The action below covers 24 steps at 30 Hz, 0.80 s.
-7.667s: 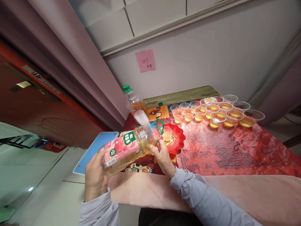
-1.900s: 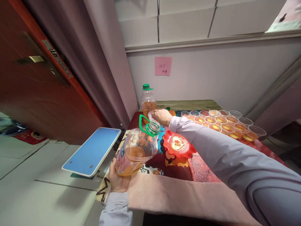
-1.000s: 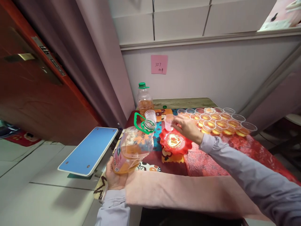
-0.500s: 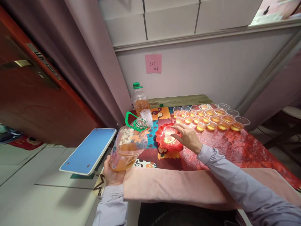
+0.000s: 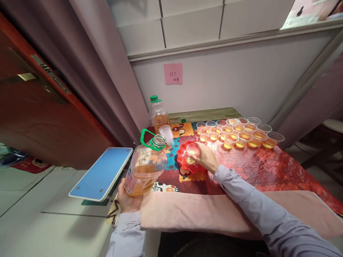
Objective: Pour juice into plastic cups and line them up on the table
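My left hand (image 5: 130,198) is closed round the lower part of a big clear plastic bottle (image 5: 146,167). The bottle is tilted, its uncapped mouth up and to the right, a green handle at the neck and amber liquid inside. On a red scalloped plate (image 5: 182,162) stands a clear plastic cup (image 5: 192,149). My right hand (image 5: 204,156) reaches over the plate with thumb and fingers closed round that cup. Whether the cup holds liquid I cannot tell.
Several clear cups with amber liquid (image 5: 230,140) stand in rows at the table's right back. Behind the held bottle are a stack of empty cups (image 5: 166,135) and a capped bottle (image 5: 160,116). A green cap (image 5: 183,121) lies near the wall. A blue stool (image 5: 103,173) stands left.
My right hand has moved slightly left and its spread fingers have closed round the cup on the red plate. The bottle in my left hand stays nearly still.
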Tool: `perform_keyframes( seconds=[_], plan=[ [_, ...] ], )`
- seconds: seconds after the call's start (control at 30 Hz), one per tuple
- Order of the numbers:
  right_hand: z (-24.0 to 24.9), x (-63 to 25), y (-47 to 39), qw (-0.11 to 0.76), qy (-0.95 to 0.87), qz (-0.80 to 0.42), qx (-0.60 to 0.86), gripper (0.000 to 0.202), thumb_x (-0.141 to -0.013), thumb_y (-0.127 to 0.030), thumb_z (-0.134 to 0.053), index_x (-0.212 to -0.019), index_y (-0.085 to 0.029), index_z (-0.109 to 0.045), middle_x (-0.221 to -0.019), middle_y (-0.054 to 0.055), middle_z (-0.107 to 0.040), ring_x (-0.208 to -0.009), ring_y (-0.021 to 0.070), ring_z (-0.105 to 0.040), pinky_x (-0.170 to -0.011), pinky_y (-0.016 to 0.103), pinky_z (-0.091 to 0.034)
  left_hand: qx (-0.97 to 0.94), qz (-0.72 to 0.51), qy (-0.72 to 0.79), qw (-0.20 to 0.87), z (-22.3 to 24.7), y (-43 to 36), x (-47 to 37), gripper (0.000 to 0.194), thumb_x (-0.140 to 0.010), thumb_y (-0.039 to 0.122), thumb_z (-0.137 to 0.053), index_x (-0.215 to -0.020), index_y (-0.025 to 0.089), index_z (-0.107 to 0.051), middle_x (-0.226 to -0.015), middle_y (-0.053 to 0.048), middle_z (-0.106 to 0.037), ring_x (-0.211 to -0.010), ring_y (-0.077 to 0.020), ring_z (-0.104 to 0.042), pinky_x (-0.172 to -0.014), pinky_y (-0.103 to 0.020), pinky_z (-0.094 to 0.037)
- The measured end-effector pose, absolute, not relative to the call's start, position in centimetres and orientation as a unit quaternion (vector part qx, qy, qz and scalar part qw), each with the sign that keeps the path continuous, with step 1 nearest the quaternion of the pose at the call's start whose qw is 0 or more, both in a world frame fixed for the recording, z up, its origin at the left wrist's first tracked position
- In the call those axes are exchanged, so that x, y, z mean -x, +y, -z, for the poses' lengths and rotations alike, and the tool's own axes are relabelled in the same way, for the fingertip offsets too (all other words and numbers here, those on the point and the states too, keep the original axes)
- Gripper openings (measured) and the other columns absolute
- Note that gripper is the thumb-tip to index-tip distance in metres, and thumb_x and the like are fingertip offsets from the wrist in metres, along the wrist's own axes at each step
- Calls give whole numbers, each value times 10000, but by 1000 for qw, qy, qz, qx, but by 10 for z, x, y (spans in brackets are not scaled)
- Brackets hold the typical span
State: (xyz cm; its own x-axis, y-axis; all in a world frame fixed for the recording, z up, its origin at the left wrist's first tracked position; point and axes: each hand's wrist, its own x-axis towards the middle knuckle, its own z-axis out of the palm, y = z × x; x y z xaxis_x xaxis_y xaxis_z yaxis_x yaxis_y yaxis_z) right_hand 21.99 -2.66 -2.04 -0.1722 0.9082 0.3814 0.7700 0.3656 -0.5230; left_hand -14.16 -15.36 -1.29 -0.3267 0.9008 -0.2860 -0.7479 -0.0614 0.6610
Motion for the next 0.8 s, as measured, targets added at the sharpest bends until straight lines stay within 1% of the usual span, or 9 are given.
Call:
perform_keyframes(
  seconds=[0.13, 0.23, 0.3, 0.4, 0.47, 0.53, 0.67, 0.73, 0.8],
  plan=[
    [22, -223, -27, 333, -759, -101, 551, 704, -907, -443, -787, -1522, -158, -594, -1394, 219, -736, -1279, 378, -721, -1084, 526, -586, -94, -717, 416, 551, 1, -154, 131, 517, -946, 531, -596, -1290, 191, -774, -1297, -150, -794, -1194, -366, -733, -1024, -560, -595],
    [16, -223, -32, 353, -757, -93, 542, 837, -879, -498, -836, -1580, -148, -542, -1454, 249, -692, -1353, 414, -673, -1118, 580, -565, -97, -714, 448, 529, -7, -155, 123, 521, -952, 561, -583, -1260, 192, -785, -1276, -139, -798, -1219, -365, -718, -1056, -557, -578],
    [6, -219, -42, 410, -741, -82, 526, 907, -870, -556, -850, -1602, -138, -515, -1502, 265, -652, -1410, 430, -627, -1155, 609, -538, -102, -710, 457, 527, -9, -155, 120, 531, -948, 577, -578, -1243, 189, -789, -1283, -143, -794, -1240, -376, -709, -1064, -567, -572],
    [-12, -201, -64, 541, -679, -105, 485, 753, -955, -566, -772, -1564, -180, -557, -1477, 223, -674, -1377, 382, -653, -1162, 586, -546, -98, -719, 458, 514, -9, -153, 120, 479, -953, 547, -578, -1209, 207, -797, -1272, -121, -801, -1239, -353, -714, -1065, -524, -576],
    [-21, -179, -81, 601, -639, -181, 445, 591, -1008, -536, -715, -1500, -225, -616, -1377, 173, -733, -1229, 324, -734, -1063, 527, -618, -90, -728, 461, 499, -8, -152, 121, 413, -963, 508, -575, -1142, 216, -806, -1216, -101, -815, -1225, -325, -723, -1060, -477, -578],
    [-25, -154, -95, 613, -620, -298, 388, 534, -1024, -534, -694, -1475, -251, -642, -1347, 148, -745, -1155, 290, -763, -966, 469, -664, -85, -734, 463, 489, -7, -151, 121, 374, -967, 486, -577, -1069, 211, -809, -1139, -95, -825, -1203, -314, -733, -1055, -454, -581],
    [-27, -117, -111, 581, -581, -491, 292, 727, -943, -576, -787, -1582, -305, -570, -1538, 148, -637, -1284, 316, -717, -957, 455, -677, -86, -743, 466, 473, -6, -151, 120, 334, -961, 453, -605, -1023, 204, -817, -1037, -91, -833, -1156, -322, -756, -1027, -456, -599],
    [-25, -111, -112, 575, -546, -542, 280, 809, -887, -583, -845, -1600, -332, -559, -1600, 139, -590, -1338, 341, -683, -975, 467, -673, -90, -744, 470, 466, -6, -153, 119, 304, -951, 428, -632, -1027, 204, -822, -1029, -88, -837, -1145, -322, -764, -1010, -447, -608],
    [-22, -110, -110, 577, -506, -575, 284, 855, -841, -585, -886, -1596, -338, -569, -1601, 135, -593, -1355, 358, -672, -981, 482, -672, -94, -743, 474, 463, -7, -153, 118, 287, -940, 417, -658, -1031, 203, -826, -1035, -89, -841, -1137, -323, -771, -1003, -443, -612]
  ],
)
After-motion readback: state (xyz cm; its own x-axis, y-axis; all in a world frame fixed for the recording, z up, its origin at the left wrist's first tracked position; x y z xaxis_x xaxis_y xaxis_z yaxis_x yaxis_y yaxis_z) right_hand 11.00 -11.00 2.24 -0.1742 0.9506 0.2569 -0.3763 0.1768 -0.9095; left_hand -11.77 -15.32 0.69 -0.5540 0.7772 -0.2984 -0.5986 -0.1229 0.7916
